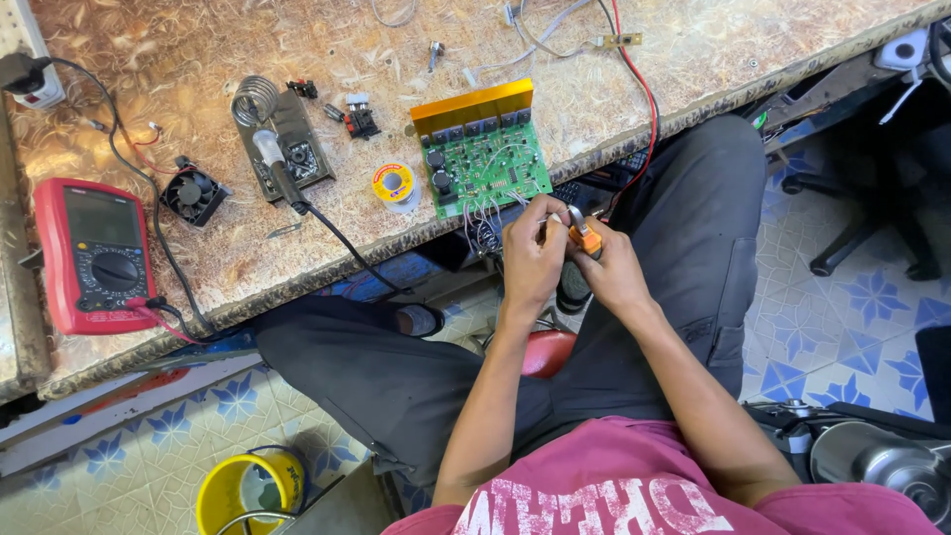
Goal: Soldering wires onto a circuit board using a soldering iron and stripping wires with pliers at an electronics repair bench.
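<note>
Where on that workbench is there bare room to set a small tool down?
Bare chipboard lies between the red multimeter and the soldering iron stand, below the small black fan, and along the right bench top beyond the red wire. It is crowded around the green circuit board, solder spool and both hands.
</note>
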